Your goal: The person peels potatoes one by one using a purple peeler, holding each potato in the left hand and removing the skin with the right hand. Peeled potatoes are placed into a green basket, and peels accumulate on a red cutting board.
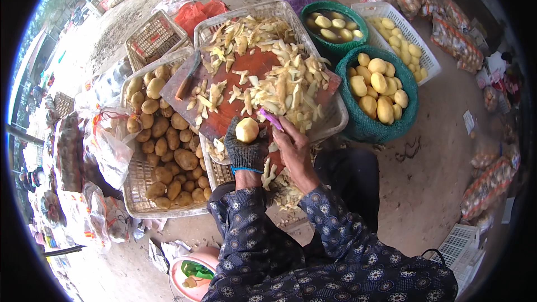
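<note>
My left hand (247, 151), in a dark knitted glove with a blue cuff, grips a peeled potato (247, 130) over the near edge of a reddish cutting board (235, 111). Bare, my right hand (295, 149) is closed around a purple-handled tool (272, 119); its working end is hidden, so its kind is unclear. Potato peelings (289, 84) lie heaped across the board. A knife with a wooden handle (183, 88) rests at the board's left side. The board lies across a large plastic crate (260, 8).
Unpeeled potatoes (174, 134) fill a crate on the left. To the right, peeled potatoes (379, 82) fill a green net-covered bucket (377, 128). Others sit in water in a green tub (308, 8) and in a white crate (428, 50). A pink bucket (178, 268) stands near my left side.
</note>
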The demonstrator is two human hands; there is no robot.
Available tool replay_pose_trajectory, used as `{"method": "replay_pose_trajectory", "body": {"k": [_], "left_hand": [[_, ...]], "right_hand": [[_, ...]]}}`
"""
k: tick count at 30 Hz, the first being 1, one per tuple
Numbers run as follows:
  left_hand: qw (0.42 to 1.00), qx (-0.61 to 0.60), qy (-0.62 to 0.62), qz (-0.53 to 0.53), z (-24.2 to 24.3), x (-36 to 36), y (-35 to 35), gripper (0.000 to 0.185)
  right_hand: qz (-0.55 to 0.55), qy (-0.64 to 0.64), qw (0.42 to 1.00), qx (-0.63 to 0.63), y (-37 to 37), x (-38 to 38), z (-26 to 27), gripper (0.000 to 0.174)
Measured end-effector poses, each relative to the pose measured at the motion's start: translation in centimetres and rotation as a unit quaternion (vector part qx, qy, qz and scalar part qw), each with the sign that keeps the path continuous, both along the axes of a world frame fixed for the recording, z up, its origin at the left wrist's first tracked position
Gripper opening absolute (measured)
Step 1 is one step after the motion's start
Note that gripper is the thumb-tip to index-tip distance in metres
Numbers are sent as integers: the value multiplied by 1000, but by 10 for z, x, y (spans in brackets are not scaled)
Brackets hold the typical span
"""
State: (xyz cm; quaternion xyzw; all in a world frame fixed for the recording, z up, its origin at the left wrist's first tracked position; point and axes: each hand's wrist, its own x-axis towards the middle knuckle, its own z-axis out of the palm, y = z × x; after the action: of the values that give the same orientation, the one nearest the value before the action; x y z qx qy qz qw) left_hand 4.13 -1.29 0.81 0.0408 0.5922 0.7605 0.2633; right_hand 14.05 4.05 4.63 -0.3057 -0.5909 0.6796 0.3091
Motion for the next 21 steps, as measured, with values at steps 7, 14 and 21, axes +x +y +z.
{"method": "replay_pose_trajectory", "body": {"k": [7, 14, 21], "left_hand": [[941, 217, -222, 139, -32, -19, -1, 7], [975, 94, -113, 168, -51, -23, -6, 19], [959, 185, -166, 133, -31, -15, 0, 21]], "right_hand": [[1, 1, 973, 231, -22, -2, 8, 38], [37, -87, 955, 282, -42, 44, 12, 35], [53, 25, 961, 270, 0, 10, 18, 36]]}}
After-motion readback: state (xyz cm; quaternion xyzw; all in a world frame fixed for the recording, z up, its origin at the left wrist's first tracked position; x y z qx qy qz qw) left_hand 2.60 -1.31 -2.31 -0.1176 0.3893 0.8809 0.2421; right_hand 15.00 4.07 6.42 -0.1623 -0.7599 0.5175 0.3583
